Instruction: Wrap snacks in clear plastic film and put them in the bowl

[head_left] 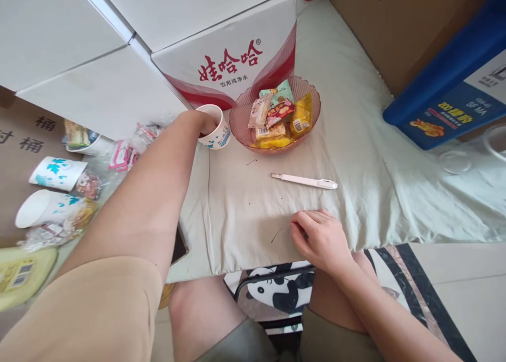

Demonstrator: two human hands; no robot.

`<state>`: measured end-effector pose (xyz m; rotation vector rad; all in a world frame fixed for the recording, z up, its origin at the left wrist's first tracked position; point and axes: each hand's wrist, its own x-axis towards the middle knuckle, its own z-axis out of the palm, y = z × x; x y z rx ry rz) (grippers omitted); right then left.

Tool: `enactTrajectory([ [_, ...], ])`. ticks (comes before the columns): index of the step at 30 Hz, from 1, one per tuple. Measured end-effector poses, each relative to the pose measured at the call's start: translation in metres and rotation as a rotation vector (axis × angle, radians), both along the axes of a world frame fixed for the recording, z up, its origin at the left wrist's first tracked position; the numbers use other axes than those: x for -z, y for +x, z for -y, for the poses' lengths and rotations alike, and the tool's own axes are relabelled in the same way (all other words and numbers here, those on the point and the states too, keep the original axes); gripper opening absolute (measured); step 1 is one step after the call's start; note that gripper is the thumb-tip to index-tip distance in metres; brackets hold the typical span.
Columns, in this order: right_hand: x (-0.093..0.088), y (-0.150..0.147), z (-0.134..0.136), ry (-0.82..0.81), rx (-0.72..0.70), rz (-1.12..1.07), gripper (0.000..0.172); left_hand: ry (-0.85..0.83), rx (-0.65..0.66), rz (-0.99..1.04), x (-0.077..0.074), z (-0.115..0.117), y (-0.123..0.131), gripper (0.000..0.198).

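My left hand [204,122] reaches into a white paper cup [219,137] with a blue print, and its fingers are hidden inside. The cup stands upright beside a pink ribbed glass bowl [241,120]. Several wrapped snacks [279,111] in yellow, red, green and pale pink packets lie in the bowl. At the cloth's front edge, my right hand [322,238] rests with its fingers curled in and nothing seen in them. A white pen-shaped cutter [304,181] lies on the cloth just beyond it.
Behind the bowl stands a white and red carton [233,61]. Paper cups [58,172] and snack packets [122,155] lie at left. A dark phone-like object [179,247] is partly under my left arm. A blue container [443,98] and a clear plastic cup [494,143] are at right.
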<state>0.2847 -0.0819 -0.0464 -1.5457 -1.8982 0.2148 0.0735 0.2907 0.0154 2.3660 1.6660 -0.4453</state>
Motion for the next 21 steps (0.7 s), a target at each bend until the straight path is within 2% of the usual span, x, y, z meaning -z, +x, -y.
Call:
enactTrajectory([
  [2, 0.001, 0.000, 0.000, -0.010, 0.002, 0.008, 0.022, -0.132, -0.017, -0.083, -0.004, 0.004, 0.002, 0.025],
  [4, 0.004, 0.000, 0.001, -0.012, 0.000, 0.011, 0.022, -0.173, -0.014, -0.147, -0.015, 0.012, 0.003, 0.030],
  [8, 0.010, 0.000, 0.003, -0.022, 0.010, 0.022, 0.022, 0.022, 0.031, -0.171, -0.050, 0.040, -0.008, 0.034],
  [11, 0.013, 0.001, 0.004, -0.049, 0.023, 0.048, 0.022, 0.197, 0.021, -0.204, -0.076, 0.064, -0.037, 0.036],
  [13, 0.014, 0.000, 0.004, -0.062, 0.033, 0.069, 0.023, 0.262, -0.011, -0.260, -0.087, 0.077, -0.064, 0.035],
  [16, 0.015, -0.001, 0.004, -0.058, 0.040, 0.099, 0.024, 0.264, -0.077, -0.312, -0.087, 0.088, -0.102, 0.035],
  [18, 0.016, -0.002, 0.004, -0.035, 0.044, 0.119, 0.024, 0.255, -0.081, -0.305, -0.076, 0.090, -0.119, 0.035],
  [21, 0.016, -0.003, 0.004, -0.010, 0.042, 0.156, 0.024, 0.321, -0.018, -0.230, -0.053, 0.085, -0.125, 0.039],
])
